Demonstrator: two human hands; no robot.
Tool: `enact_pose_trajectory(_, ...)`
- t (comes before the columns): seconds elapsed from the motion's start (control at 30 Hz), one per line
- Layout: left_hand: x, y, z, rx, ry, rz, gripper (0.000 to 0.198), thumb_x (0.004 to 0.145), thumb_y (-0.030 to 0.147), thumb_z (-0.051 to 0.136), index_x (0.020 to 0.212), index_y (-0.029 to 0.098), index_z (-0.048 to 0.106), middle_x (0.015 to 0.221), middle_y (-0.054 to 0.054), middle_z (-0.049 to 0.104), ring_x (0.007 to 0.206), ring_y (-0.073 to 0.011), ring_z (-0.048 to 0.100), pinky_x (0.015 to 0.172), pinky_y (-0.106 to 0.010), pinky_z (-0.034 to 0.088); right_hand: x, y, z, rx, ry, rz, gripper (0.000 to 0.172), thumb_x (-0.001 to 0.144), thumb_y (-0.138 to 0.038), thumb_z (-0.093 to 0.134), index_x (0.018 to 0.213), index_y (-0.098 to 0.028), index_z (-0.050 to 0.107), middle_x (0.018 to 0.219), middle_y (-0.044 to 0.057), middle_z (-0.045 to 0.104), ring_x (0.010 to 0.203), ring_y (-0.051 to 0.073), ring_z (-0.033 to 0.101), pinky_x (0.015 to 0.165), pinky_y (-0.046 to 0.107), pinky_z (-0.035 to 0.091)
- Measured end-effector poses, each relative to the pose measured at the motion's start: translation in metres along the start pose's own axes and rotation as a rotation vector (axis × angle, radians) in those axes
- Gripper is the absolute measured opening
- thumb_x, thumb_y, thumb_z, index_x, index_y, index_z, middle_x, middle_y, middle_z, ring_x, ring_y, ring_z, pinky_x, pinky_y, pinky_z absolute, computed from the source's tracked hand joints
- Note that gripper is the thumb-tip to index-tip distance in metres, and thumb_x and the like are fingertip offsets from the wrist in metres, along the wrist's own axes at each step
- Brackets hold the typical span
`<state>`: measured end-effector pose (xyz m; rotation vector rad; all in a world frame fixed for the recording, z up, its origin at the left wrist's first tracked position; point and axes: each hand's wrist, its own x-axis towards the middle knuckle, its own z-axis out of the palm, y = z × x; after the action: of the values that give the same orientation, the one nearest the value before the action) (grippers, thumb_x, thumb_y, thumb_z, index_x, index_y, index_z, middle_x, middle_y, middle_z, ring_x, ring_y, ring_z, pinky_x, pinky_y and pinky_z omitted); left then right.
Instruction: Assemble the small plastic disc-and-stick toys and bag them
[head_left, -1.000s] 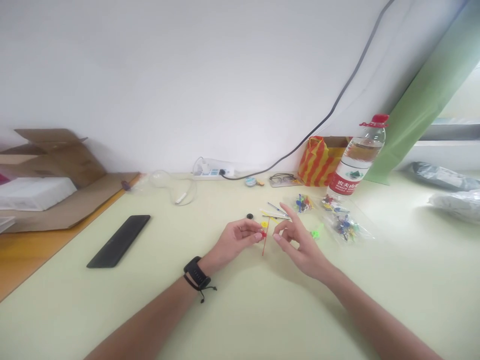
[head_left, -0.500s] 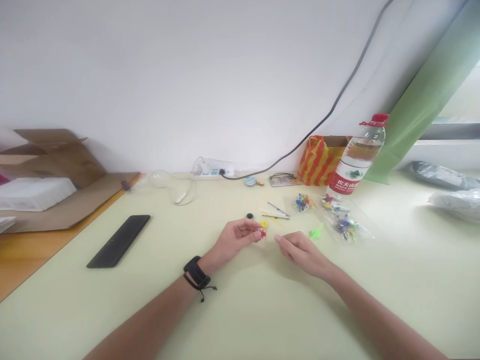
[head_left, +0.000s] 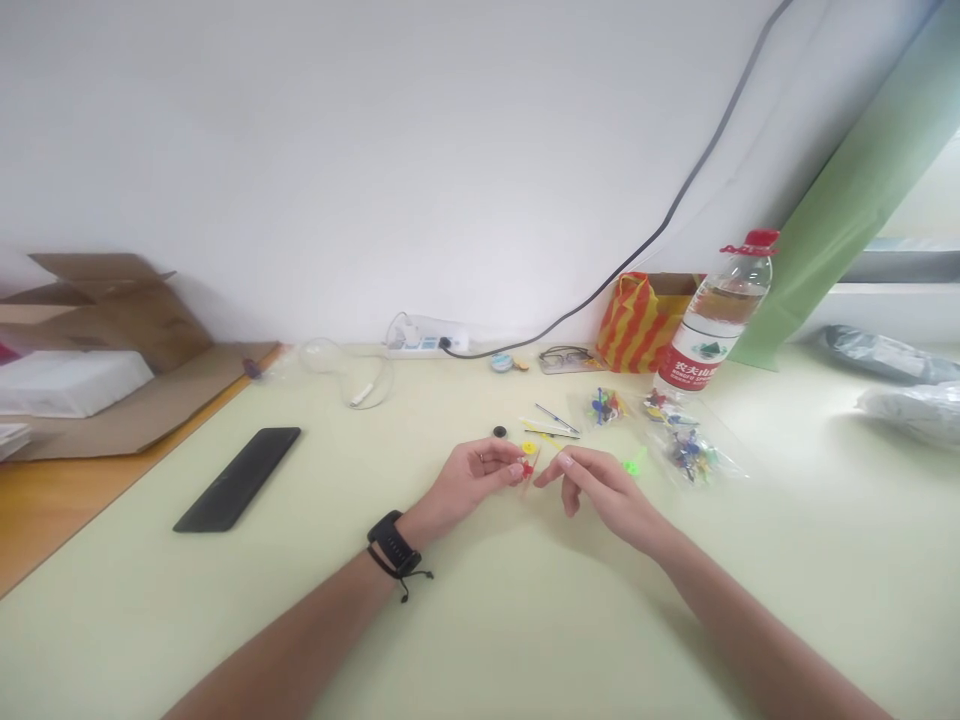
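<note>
Thumb and fingertips of my left hand (head_left: 480,475) pinch a small red plastic piece (head_left: 527,470). A thin pinkish stick appears to stand against that piece, too small to make out well. My right hand (head_left: 600,482) is just to the right, its fingers apart and nothing visible in them, with a fingertip close to the red piece. Just behind the fingertips lies a yellow round piece (head_left: 529,448), and a black round piece (head_left: 500,432) is to its left. Thin sticks (head_left: 551,435) lie farther back. A bright green piece (head_left: 634,467) sits partly behind my right hand.
Clear bags of coloured pieces (head_left: 691,452) lie at the right, before a tall water bottle (head_left: 701,345) and a striped bag (head_left: 634,320). A power strip (head_left: 424,340) stands by the wall. A black flat object (head_left: 238,480) and a cardboard box (head_left: 150,320) are at the left.
My right hand has opened from a pinch, and its fingers now reach farther left, close to the red piece. My left hand stays in place.
</note>
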<state>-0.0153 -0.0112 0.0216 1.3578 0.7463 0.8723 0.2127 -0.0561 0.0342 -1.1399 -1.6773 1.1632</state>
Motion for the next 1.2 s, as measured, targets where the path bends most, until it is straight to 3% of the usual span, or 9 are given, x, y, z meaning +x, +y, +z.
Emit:
enact_pose_trajectory(0.3, -0.001, 0.003, 0.001, 0.03, -0.004, 0.018, 0.033, 0.083, 0.039, 0.081, 0.106, 0.016, 0.076, 0.103, -0.012, 0.076, 0.093, -0.022, 0.071, 0.088, -0.036, 0.055, -0.001, -0.001, 0.003, 0.033, 0.018, -0.01, 0.043, 0.1, -0.059, 0.048, 0.096, -0.022, 0.069, 0.072, 0.003, 0.067, 0.064, 0.018, 0.062, 0.065, 0.032, 0.055)
enact_pose_trajectory(0.47, 0.0, 0.002, 0.001, -0.013, 0.015, 0.009, 0.032, 0.081, 0.039, 0.083, 0.102, 0.016, 0.076, 0.102, -0.011, 0.077, 0.094, -0.0224, 0.071, 0.088, -0.035, 0.055, 0.0, 0.011, 0.009, 0.118, 0.106, -0.059, 0.047, 0.098, -0.05, 0.055, 0.14, -0.029, 0.049, 0.103, 0.005, 0.066, 0.067, 0.014, 0.055, 0.066, 0.031, 0.054)
enact_pose_trajectory(0.53, 0.001, 0.001, 0.0, -0.026, 0.022, 0.007, 0.033, 0.079, 0.038, 0.084, 0.101, 0.016, 0.076, 0.103, -0.011, 0.077, 0.094, -0.0221, 0.072, 0.089, -0.035, 0.055, 0.0, 0.014, 0.01, 0.137, 0.16, -0.07, 0.041, 0.099, -0.049, 0.055, 0.134, -0.029, 0.054, 0.102, 0.003, 0.063, 0.067, 0.014, 0.052, 0.066, 0.03, 0.052)
enact_pose_trajectory(0.6, 0.001, -0.001, 0.0, -0.034, 0.022, 0.012, 0.033, 0.079, 0.038, 0.084, 0.102, 0.016, 0.075, 0.104, -0.011, 0.077, 0.094, -0.0219, 0.072, 0.09, -0.035, 0.054, -0.001, 0.015, 0.009, 0.122, 0.12, -0.037, 0.035, 0.102, -0.052, 0.048, 0.104, -0.023, 0.068, 0.087, 0.002, 0.061, 0.063, 0.013, 0.048, 0.063, 0.029, 0.047)
enact_pose_trajectory(0.67, 0.001, -0.002, -0.001, -0.037, 0.021, 0.023, 0.032, 0.081, 0.037, 0.083, 0.104, 0.016, 0.075, 0.106, -0.012, 0.077, 0.094, -0.0213, 0.072, 0.09, -0.035, 0.054, -0.001, 0.012, 0.007, 0.101, -0.001, 0.015, 0.06, 0.104, -0.057, 0.038, 0.064, -0.019, 0.061, 0.065, 0.001, 0.052, 0.058, 0.014, 0.043, 0.059, 0.03, 0.041)
enact_pose_trajectory(0.73, 0.001, -0.003, -0.002, -0.038, 0.021, 0.031, 0.031, 0.082, 0.036, 0.082, 0.105, 0.016, 0.074, 0.108, -0.012, 0.077, 0.094, -0.0206, 0.072, 0.091, -0.035, 0.054, -0.001, 0.008, 0.005, 0.112, -0.074, 0.044, 0.069, 0.104, -0.061, 0.035, 0.05, -0.019, 0.051, 0.057, 0.001, 0.045, 0.056, 0.014, 0.04, 0.058, 0.031, 0.037)
enact_pose_trajectory(0.93, 0.0, -0.001, -0.001, -0.036, 0.01, 0.023, 0.028, 0.084, 0.034, 0.081, 0.104, 0.016, 0.074, 0.108, -0.011, 0.076, 0.094, -0.0199, 0.071, 0.09, -0.033, 0.055, 0.0, 0.003, 0.003, 0.238, 0.03, 0.066, 0.051, 0.102, -0.059, 0.042, 0.087, -0.019, 0.068, 0.089, 0.006, 0.071, 0.06, 0.014, 0.053, 0.069, 0.033, 0.046)
enact_pose_trajectory(1.07, 0.0, -0.001, -0.001, -0.028, 0.016, 0.02, 0.029, 0.083, 0.034, 0.082, 0.104, 0.016, 0.074, 0.104, -0.01, 0.076, 0.096, -0.0213, 0.071, 0.091, -0.034, 0.055, -0.001, 0.001, 0.003, 0.235, 0.035, 0.081, 0.047, 0.103, -0.057, 0.043, 0.095, -0.019, 0.069, 0.103, 0.008, 0.074, 0.06, 0.014, 0.058, 0.074, 0.034, 0.049)
enact_pose_trajectory(1.2, 0.001, -0.003, -0.002, -0.026, 0.004, 0.036, 0.029, 0.084, 0.035, 0.081, 0.105, 0.016, 0.074, 0.106, -0.01, 0.075, 0.098, -0.0214, 0.071, 0.093, -0.035, 0.054, -0.001, -0.001, 0.003, 0.225, 0.043, 0.083, 0.046, 0.103, -0.057, 0.044, 0.096, -0.019, 0.07, 0.1, 0.008, 0.074, 0.061, 0.014, 0.059, 0.072, 0.034, 0.051)
